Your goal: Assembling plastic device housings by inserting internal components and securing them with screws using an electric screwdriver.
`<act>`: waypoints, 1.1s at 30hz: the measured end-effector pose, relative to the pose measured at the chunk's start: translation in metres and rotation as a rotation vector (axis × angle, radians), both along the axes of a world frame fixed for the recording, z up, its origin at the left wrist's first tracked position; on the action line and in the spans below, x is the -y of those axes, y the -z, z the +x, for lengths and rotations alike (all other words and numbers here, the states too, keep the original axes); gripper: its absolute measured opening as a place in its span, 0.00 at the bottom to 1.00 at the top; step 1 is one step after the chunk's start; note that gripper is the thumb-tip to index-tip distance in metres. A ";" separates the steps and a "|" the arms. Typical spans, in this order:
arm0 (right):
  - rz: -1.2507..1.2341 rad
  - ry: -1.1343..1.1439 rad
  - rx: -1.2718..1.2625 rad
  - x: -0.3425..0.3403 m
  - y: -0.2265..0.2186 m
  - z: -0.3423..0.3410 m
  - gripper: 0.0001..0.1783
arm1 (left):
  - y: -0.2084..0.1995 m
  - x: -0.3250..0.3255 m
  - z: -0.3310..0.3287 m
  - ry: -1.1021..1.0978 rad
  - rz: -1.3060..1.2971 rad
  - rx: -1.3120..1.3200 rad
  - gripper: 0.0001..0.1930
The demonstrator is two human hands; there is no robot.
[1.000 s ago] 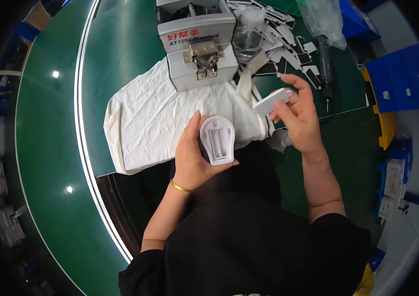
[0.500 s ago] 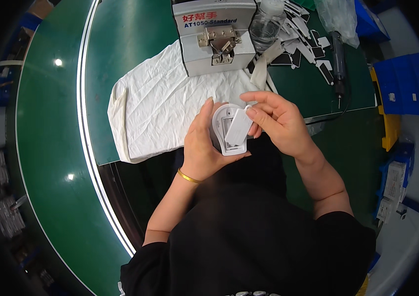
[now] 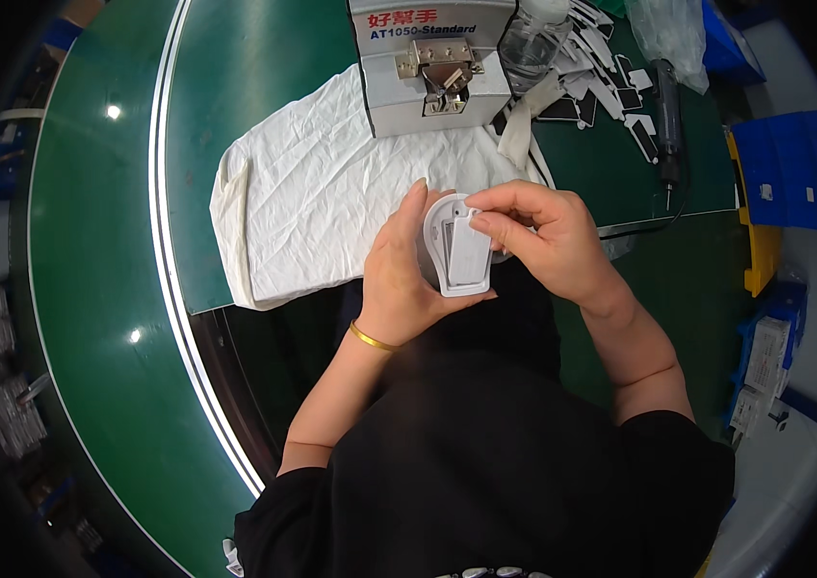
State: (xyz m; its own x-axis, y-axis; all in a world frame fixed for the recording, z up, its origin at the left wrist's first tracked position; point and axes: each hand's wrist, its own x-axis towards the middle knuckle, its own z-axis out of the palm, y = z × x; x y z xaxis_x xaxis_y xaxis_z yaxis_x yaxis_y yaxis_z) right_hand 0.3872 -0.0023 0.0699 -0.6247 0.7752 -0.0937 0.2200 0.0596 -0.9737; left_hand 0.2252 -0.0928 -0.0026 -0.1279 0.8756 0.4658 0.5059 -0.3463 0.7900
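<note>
A white plastic housing (image 3: pixel 435 231), rounded at the top and narrower below, rests in my left hand (image 3: pixel 397 265). The fingers and thumb of that hand wrap round its left side and bottom. In its face is a rectangular recess, and a white rectangular cover (image 3: pixel 471 252) lies slightly askew over most of it. My right hand (image 3: pixel 538 236) pinches the cover's top end between thumb and index finger. The recess shows only as a dark strip along the cover's left edge.
Beyond my hands, a white cloth (image 3: pixel 302 193) covers part of the green table (image 3: pixel 254 58). On it stands a grey machine (image 3: pixel 437 87) with a metal mechanism. Behind right are a clear bottle (image 3: pixel 535 43), several flat black-and-white pieces (image 3: pixel 601 72) and an electric screwdriver (image 3: pixel 666 120). Blue bins (image 3: pixel 793 173) stand far right.
My right hand has brought the cover down over the recess, straighter than before. The housing has shifted slightly right and away from me in the picture.
</note>
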 end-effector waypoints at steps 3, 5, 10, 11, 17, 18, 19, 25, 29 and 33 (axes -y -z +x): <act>0.091 -0.014 0.021 0.001 0.003 -0.002 0.09 | 0.001 -0.001 -0.001 0.011 0.005 0.007 0.65; 0.258 -0.079 0.081 -0.001 0.000 0.000 0.09 | 0.002 0.000 -0.001 0.014 0.007 0.007 0.65; 0.630 -0.143 0.239 0.000 0.010 0.004 0.16 | 0.004 0.001 0.002 -0.013 0.022 0.045 0.64; 0.509 -0.116 0.182 0.003 0.012 0.005 0.21 | 0.007 0.001 0.002 0.009 0.034 0.079 0.64; -0.332 -0.099 -0.110 0.016 0.019 0.017 0.35 | -0.006 0.018 0.010 0.073 0.036 0.058 0.64; -0.427 -0.126 -0.199 0.020 0.017 0.016 0.36 | -0.008 0.021 0.012 0.142 -0.002 0.203 0.66; -0.428 -0.125 -0.200 0.022 0.016 0.017 0.36 | -0.012 0.025 0.014 0.210 -0.039 0.347 0.69; -0.328 -0.116 -0.238 0.032 0.014 0.016 0.34 | -0.042 0.030 0.001 0.301 -0.356 0.843 0.43; -0.297 -0.115 -0.234 0.035 0.015 0.016 0.34 | -0.042 0.031 0.002 0.285 -0.395 0.732 0.45; -0.363 -0.096 -0.271 0.022 0.014 0.018 0.33 | -0.044 0.025 0.008 0.270 -0.310 0.875 0.50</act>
State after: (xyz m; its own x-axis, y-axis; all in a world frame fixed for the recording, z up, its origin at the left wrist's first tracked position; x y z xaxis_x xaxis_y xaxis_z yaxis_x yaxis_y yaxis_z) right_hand 0.4055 -0.0247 0.0560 -0.7316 0.6598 -0.1716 -0.0352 -0.2880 -0.9570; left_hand 0.2332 -0.1178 0.0413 -0.0962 0.9943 0.0449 -0.3711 -0.0777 0.9253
